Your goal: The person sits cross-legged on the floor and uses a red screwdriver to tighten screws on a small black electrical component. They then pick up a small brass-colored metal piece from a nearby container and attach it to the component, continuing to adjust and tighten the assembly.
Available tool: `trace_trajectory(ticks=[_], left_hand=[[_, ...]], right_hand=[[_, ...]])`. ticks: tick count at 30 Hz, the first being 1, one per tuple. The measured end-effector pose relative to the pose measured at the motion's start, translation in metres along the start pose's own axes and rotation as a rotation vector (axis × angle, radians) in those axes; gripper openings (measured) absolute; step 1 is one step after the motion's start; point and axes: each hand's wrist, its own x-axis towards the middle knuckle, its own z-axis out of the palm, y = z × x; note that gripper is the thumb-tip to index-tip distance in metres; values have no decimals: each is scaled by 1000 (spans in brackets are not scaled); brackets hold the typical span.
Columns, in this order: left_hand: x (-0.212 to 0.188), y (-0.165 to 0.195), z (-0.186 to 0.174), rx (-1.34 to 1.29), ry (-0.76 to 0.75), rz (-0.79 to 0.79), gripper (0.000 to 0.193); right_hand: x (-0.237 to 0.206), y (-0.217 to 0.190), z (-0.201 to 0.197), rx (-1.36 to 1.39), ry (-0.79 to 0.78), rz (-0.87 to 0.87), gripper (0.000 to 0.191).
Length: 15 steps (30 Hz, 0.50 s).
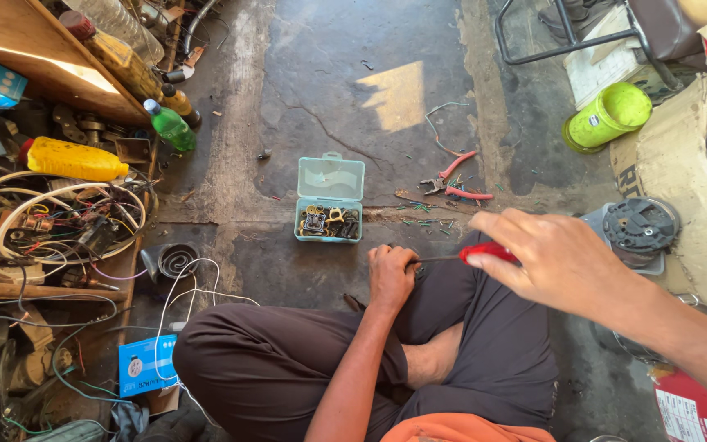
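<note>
right grip (pixel 554 258) closed around the red handle of a screwdriver (pixel 488 252), shaft running leftward from the grip toward the left grip (pixel 392 277). left grip curled shut at the screwdriver's tip, down on the knee of dark trousers (pixel 288 360); whatever sits inside the fingers hidden, cannot tell what. both grips over crossed legs, seated on a cracked concrete floor (pixel 329 98).

just beyond the left grip, a small pale-teal plastic box (pixel 330 199), lid standing open, filled with small metal and dark parts. beyond the gap between the two grips, red-handled pliers (pixel 456 184) lying on the floor among wire clippings. to the right of the right grip and just behind it, a round black toothed part (pixel 640 225) resting on a grey housing. farther out past the right grip, a lime-green can (pixel 607 117) on its side near cardboard.

well to the left of the left grip, a green bottle (pixel 169 125), a yellow bottle (pixel 75 160), a tangle of white and coloured wires (pixel 59 217) on a wooden shelf. near the left knee, a small blue box (pixel 147 364) and loose white wire.
</note>
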Motion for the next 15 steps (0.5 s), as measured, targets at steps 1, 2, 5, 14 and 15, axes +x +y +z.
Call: trace_trajectory(ticks=[1,2,5,14,15], left_hand=[[-2,-1,1,11,2,26,11],[-3,-2,3,-2,-7,20,11],[-5,-7,7,-20,-42,8,11],[-4,-7,1,10,-115,-50,24],[-3,-5,-1,5,-112,-67,28]], right_hand=[[-1,-1,-2,55,-38,12,49],[-1,-2,-5,105,-48,-46,44],[-2,-4,-9,204,-67,-172,36],[6,5,5,-409,-290,-88,36],[9,7,8,-495,-342,-75,39]])
